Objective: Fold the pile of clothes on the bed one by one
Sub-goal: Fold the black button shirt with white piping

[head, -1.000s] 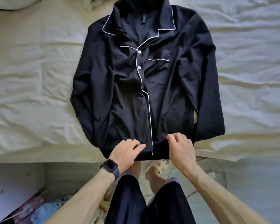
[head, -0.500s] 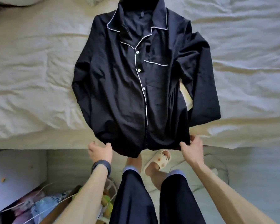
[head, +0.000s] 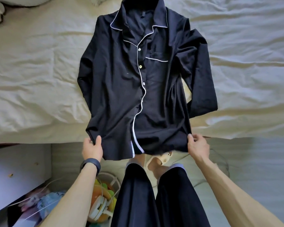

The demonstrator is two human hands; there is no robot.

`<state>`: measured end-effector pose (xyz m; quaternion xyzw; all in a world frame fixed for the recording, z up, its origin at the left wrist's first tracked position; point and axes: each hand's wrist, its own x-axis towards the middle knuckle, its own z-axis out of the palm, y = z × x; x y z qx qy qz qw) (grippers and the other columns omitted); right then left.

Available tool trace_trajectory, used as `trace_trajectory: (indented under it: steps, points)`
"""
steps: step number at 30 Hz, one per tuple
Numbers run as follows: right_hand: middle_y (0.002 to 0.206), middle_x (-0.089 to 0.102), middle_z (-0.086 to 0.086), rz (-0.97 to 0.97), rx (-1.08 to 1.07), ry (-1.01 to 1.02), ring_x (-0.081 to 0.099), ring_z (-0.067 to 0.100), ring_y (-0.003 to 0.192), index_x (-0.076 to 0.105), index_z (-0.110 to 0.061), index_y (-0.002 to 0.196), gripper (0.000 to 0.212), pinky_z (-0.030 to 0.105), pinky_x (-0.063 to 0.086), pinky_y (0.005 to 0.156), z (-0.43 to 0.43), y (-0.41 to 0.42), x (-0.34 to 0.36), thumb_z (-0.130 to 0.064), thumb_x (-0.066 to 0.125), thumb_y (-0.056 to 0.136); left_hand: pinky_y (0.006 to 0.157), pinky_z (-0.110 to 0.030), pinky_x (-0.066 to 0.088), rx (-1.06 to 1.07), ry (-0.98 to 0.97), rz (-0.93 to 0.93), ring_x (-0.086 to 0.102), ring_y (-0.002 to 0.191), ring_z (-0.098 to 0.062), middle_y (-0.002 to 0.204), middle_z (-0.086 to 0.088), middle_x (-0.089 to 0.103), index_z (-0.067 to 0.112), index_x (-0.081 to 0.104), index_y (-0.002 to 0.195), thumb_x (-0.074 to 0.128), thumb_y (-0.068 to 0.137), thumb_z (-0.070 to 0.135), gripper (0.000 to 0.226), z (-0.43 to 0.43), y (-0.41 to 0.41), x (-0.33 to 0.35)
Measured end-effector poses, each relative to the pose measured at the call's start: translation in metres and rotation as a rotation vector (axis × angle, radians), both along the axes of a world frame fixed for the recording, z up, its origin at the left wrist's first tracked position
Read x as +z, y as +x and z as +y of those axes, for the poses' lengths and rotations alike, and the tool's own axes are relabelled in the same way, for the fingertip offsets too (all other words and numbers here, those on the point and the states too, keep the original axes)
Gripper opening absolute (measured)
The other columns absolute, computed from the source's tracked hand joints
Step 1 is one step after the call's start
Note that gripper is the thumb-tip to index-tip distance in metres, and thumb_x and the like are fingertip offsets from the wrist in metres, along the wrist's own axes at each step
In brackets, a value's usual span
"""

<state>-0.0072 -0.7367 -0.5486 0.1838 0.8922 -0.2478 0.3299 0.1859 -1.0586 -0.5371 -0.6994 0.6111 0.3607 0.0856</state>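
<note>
Black pyjama shirt lies face-up on the bed at frame centre, hem overhanging the edge; left hand and right hand each pinch a hem corner. Light, limp, probably slippery cloth, best held at corners and seams

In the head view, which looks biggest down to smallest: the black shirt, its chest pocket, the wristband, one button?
1. black shirt
2. chest pocket and wristband look alike; the band sits nearer the camera, so unranked
3. button
</note>
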Motion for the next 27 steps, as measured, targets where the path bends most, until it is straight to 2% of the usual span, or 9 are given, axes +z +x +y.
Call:
trace_trajectory:
  steps: [4,10,13,15,17,19,21,24,27]
  points:
    - [0.128,0.065,0.008,-0.03,0.071,0.004,0.06,0.032,0.118,0.055,-0.015,0.131,0.042,0.04,0.044,0.093,-0.005,-0.012,0.004,-0.04,0.057,0.096,0.103,-0.047,0.04,-0.127,0.026,-0.143,0.046,0.128,-0.042,0.146,-0.02,0.043,0.012,0.036,0.145,0.06,0.096,0.02,0.055,0.012,-0.02,0.012]
    - [0.155,0.03,0.01,0.225,-0.11,-0.104,0.043,0.031,0.135,0.024,-0.014,0.155,0.087,0.043,0.036,0.107,-0.034,-0.086,0.015,-0.05,0.065,0.087,0.108,-0.043,0.038,-0.697,-0.145,0.055,0.04,0.135,-0.032,0.15,-0.01,0.039,0.017,0.041,0.147,0.061,0.091,0.022,0.06,0.052,-0.137,0.027]
    - [0.157,0.025,0.012,0.148,-0.064,-0.032,0.045,0.036,0.132,0.012,-0.02,0.158,0.101,0.048,0.04,0.104,-0.044,-0.121,0.011,-0.049,0.071,0.082,0.113,-0.042,0.035,-1.001,-0.172,0.138,0.035,0.141,-0.028,0.157,-0.007,0.033,0.024,0.038,0.151,0.059,0.094,0.029,0.061,0.074,-0.202,0.016]
    - [0.146,0.038,0.018,0.042,0.039,0.08,0.05,0.042,0.125,0.018,-0.014,0.154,0.092,0.05,0.045,0.098,-0.046,-0.137,0.01,-0.036,0.072,0.084,0.119,-0.043,0.026,-1.245,-0.181,0.1,0.024,0.148,-0.028,0.164,-0.007,0.021,0.029,0.029,0.155,0.054,0.097,0.034,0.063,0.086,-0.237,0.002]
    - [0.123,0.058,0.018,-0.012,0.128,0.146,0.059,0.042,0.11,0.042,-0.009,0.137,0.058,0.047,0.051,0.089,-0.043,-0.153,0.016,-0.021,0.064,0.085,0.121,-0.048,0.02,-1.459,-0.151,-0.007,0.013,0.152,-0.03,0.168,-0.004,0.006,0.036,0.015,0.158,0.048,0.1,0.038,0.067,0.09,-0.259,-0.011]
    - [0.102,0.065,0.013,0.068,0.044,0.095,0.06,0.039,0.099,0.058,-0.012,0.113,0.03,0.042,0.051,0.083,-0.033,-0.175,0.034,-0.022,0.054,0.085,0.119,-0.051,0.024,-1.574,-0.062,-0.123,0.01,0.152,-0.034,0.168,0.001,-0.005,0.043,0.003,0.157,0.046,0.1,0.04,0.072,0.089,-0.271,-0.022]
    - [0.099,0.064,0.012,0.309,-0.117,0.039,0.057,0.039,0.103,0.061,-0.011,0.104,0.032,0.041,0.047,0.086,-0.014,-0.211,0.061,-0.031,0.046,0.083,0.113,-0.05,0.034,-1.613,0.011,-0.172,0.014,0.151,-0.036,0.168,0.002,-0.006,0.047,-0.002,0.156,0.047,0.1,0.036,0.075,0.085,-0.279,-0.023]
    - [0.112,0.06,0.021,0.686,-0.285,0.133,0.05,0.04,0.11,0.059,-0.004,0.107,0.048,0.039,0.036,0.091,0.023,-0.274,0.095,-0.031,0.04,0.073,0.101,-0.045,0.045,-1.627,0.004,-0.136,0.04,0.135,-0.033,0.164,0.0,0.014,0.047,0.004,0.155,0.046,0.096,0.022,0.077,0.079,-0.296,-0.015]
    - [0.128,0.052,0.019,0.609,-0.219,0.23,0.043,0.04,0.121,0.057,-0.014,0.126,0.055,0.041,0.036,0.097,0.054,-0.314,0.094,-0.024,0.047,0.073,0.083,-0.039,0.046,-1.635,-0.057,-0.147,0.056,0.109,-0.029,0.151,0.001,0.035,0.037,0.016,0.154,0.044,0.091,0.017,0.071,0.079,-0.321,-0.001]
